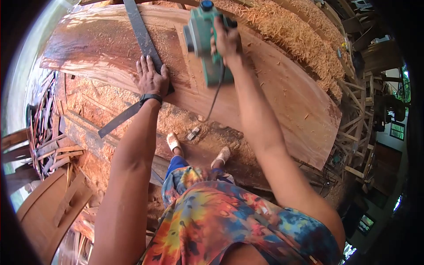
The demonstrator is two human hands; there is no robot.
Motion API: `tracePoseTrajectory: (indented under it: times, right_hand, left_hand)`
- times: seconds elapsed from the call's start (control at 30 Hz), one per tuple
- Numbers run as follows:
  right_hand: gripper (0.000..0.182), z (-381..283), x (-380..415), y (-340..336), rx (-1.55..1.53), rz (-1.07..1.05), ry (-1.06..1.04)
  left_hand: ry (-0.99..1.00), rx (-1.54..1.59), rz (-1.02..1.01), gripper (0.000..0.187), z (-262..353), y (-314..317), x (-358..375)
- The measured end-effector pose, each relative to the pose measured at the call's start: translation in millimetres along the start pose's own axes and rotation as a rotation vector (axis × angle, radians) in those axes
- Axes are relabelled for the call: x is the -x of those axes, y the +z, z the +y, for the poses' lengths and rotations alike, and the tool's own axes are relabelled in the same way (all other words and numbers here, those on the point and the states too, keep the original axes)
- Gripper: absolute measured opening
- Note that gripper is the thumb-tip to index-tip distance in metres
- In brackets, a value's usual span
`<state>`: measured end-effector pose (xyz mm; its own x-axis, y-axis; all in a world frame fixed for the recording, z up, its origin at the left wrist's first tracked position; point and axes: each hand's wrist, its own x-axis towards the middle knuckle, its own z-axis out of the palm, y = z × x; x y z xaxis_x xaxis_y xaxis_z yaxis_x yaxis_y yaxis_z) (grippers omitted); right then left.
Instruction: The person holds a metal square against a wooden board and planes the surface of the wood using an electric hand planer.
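A broad wooden slab (pixel 287 104) lies across the view, its left part darker and rougher, its right part smooth and pale. My right hand (pixel 227 42) is wrapped around the handle of a green electric planer (pixel 213 73), which is over the slab and slightly blurred. From the planer a cord hangs down past the slab's near edge. My left hand (pixel 151 81) lies flat with fingers spread near that edge, beside and partly over a dark flat strip (pixel 139 33). Another dark flat length (pixel 118 120) sticks out below my wrist; whether the two join is hidden.
Curly wood shavings (pixel 291 42) are heaped behind the slab and on the ground. Scrap wood (pixel 53 150) is piled at the left, above a curved wooden piece (pixel 46 207). A wooden frame (pixel 360 119) stands at the right. My feet are below the slab's near edge.
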<state>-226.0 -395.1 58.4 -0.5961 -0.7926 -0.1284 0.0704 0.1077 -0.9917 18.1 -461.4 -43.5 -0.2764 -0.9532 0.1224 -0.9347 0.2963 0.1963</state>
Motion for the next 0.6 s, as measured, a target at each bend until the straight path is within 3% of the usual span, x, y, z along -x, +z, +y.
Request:
tracePoseTrajectory:
  times: [0.07, 0.13, 0.3, 0.53, 0.6]
  right_hand:
    - [0.066, 5, -37, 5, -0.03, 0.0, -0.046]
    - [0.056, -18, -40, 10, 0.085, 0.054, -0.099]
    - [0.062, 2, 19, -6, -0.03, -0.03, -0.003]
    - [0.036, 23, 271, -51, -0.058, 0.012, 0.17]
    - [0.041, 34, 323, -63, -0.03, -0.013, 0.184]
  left_hand:
    - [0.006, 0.011, 0.014, 0.076, -2, 4, 0]
    - [0.004, 0.004, 0.012, 0.076, -3, 2, -1]
    - [0.011, 0.023, 0.058, 0.076, -5, 11, -4]
    - [0.002, 0.027, 0.051, 0.077, -6, 11, -4]
    - [0.006, -0.035, 0.039, 0.076, -5, 9, -4]
